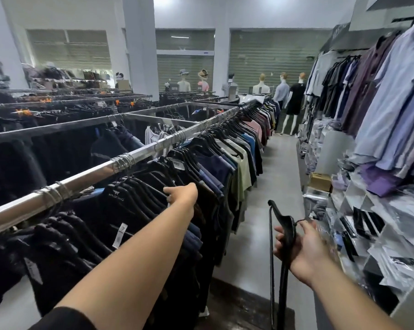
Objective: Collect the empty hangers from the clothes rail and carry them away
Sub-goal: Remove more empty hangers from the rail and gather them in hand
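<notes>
Your right hand (303,248) is nearest, low in the aisle, palm turned inward with the fingers curled in a closed grip around empty black hangers (283,236). They look like smooth, dark plastic; their thin arms hang straight down past your wrist, one curved end rises above your fingers, and how many you hold cannot be told.

Your left arm stretches forward and across to the rail (87,177), bare to a black sleeve (65,317) at the bottom edge. Your left hand (183,192) is pressed in among the hanging clothes (139,201), thumb on top; its fingers are buried in the fabric, so you cannot tell whether that grip is closed on anything.

The rail is a shiny round metal bar running diagonally away from you, with clusters of thin wire hooks looped over it. The garments closest to you are soft, matte black tops on black hangers, one with a white tag. Further along the colours turn to navy, pale green, blue and pink.

To your right, shelves (367,234) hold glossy, crinkled plastic packets, and blue and purple shirts (391,103) hang above them. The floor (272,175) of the aisle is smooth and grey. At the far end stand mannequins (294,96) before ribbed grey shutters (267,58).
</notes>
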`<state>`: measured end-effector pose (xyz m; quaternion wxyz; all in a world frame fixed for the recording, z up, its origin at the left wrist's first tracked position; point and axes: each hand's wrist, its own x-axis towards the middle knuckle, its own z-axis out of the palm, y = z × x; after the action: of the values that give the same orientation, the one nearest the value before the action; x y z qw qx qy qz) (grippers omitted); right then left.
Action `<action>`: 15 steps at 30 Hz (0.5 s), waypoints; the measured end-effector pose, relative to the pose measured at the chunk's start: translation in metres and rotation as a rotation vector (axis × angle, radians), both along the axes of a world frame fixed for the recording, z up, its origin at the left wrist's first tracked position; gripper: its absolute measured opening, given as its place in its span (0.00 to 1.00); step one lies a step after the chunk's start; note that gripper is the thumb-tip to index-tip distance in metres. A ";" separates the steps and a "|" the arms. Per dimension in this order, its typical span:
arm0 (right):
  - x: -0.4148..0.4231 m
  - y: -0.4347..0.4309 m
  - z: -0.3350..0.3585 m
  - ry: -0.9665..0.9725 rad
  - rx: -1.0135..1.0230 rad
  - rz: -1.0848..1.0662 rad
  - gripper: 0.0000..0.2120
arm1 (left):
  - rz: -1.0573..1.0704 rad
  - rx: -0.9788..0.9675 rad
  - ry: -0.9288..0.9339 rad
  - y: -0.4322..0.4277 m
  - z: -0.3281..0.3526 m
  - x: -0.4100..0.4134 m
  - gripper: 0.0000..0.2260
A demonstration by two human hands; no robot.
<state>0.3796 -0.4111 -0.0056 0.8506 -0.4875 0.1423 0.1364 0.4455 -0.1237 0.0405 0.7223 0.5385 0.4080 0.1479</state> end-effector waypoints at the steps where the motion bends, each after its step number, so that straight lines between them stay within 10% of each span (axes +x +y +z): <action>1: 0.006 -0.001 0.000 0.004 0.007 0.015 0.30 | 0.018 -0.045 -0.023 0.002 -0.001 0.005 0.35; 15: 0.050 -0.005 0.006 0.002 0.113 0.113 0.31 | -0.066 0.151 -0.165 -0.023 0.035 0.001 0.06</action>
<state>0.4292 -0.4160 0.0002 0.8675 -0.4459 0.1072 0.1926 0.4469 -0.1466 0.0755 0.7154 0.5903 0.3169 0.1984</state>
